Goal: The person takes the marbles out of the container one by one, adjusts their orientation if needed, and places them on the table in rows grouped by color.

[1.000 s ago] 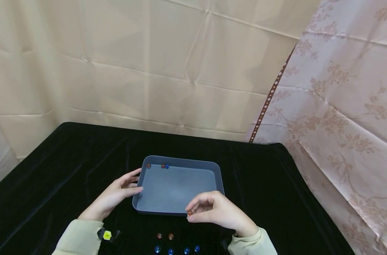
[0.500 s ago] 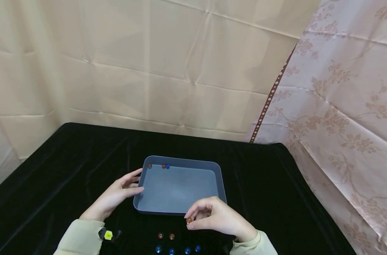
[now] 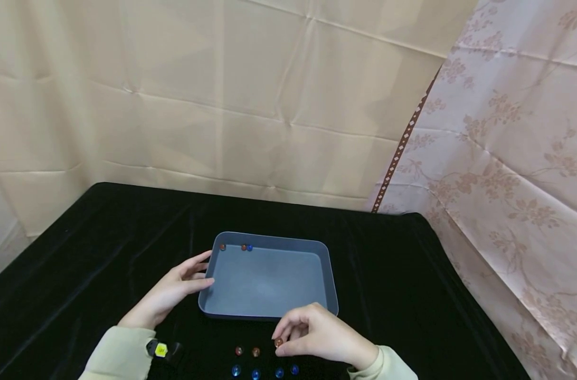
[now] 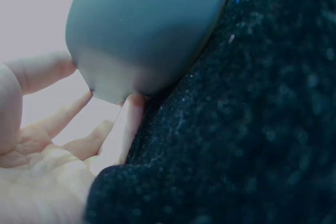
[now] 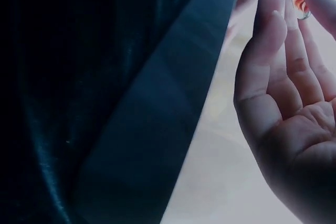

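In the head view my left hand [image 3: 171,290] holds the left side of a blue-grey tray [image 3: 269,285], its thumb at the rim. The left wrist view shows its fingertips against the tray's outer wall [image 4: 147,30]. My right hand [image 3: 321,335] pinches a reddish-brown marble [image 3: 278,342] between thumb and fingers, just in front of the tray's near edge. Inside the tray, by the far wall, lie two reddish-brown marbles [image 3: 223,247] and one blue marble [image 3: 249,247]. Two reddish marbles [image 3: 255,352] and several blue marbles [image 3: 279,372] sit on the cloth in front.
Black velvety cloth [image 3: 393,274] covers the table. A beige curtain [image 3: 221,105] hangs behind it, and a pink floral curtain [image 3: 516,158] along the right. A dark strap with a yellow tag [image 3: 161,350] is on the left wrist.
My right hand has moved down, away from the tray's near edge and closer to the marbles on the cloth, still pinching its marble. The left hand and tray have barely shifted.
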`<state>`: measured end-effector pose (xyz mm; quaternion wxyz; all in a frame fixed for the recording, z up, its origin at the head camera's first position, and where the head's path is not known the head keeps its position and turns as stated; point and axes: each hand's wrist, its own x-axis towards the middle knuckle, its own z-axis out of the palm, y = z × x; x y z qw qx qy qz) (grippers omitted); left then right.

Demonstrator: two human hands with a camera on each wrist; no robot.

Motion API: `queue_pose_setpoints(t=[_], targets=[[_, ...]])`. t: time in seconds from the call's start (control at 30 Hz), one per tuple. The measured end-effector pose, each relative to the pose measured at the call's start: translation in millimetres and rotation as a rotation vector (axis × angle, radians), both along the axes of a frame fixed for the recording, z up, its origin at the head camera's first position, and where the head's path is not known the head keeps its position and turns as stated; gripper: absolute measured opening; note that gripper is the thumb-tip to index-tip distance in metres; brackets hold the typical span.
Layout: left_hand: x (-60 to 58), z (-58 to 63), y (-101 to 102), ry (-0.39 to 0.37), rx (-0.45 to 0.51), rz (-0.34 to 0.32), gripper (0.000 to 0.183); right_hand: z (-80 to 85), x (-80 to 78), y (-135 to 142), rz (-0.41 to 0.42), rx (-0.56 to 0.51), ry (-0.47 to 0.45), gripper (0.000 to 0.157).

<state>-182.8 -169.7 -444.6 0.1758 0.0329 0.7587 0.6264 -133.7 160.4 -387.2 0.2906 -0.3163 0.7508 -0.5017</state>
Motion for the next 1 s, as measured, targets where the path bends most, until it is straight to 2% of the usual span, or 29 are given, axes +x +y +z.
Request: queue_pose_setpoints(t=[0.23, 0.57, 0.73, 0.9, 1.0], targets=[[0.2, -0.6, 1, 0.002, -0.004, 0.005, 0.071, -6.6, 2.6, -4, -0.014, 0.027, 0.063, 0.018], [-0.3, 0.3, 0, -0.002, -0.006, 0.010, 0.072, -15.6, 4.4, -9, -0.011, 0.097, 0.108, 0.012], [-0.5, 0.2, 0, 0.002, -0.010, 0.010, 0.073, -17.4, 5.8, -8, -0.010, 0.148, 0.142, 0.010], [-0.6, -0.7, -1, 0.004, -0.012, 0.002, 0.073, -19.9, 3.9, -7, -0.025, 0.207, 0.133, 0.008], [-0.7, -0.9, -1, 0.000, -0.010, 0.000, 0.073, -22.0, 2.8, -8, -0.021, 0.240, 0.175, 0.006]])
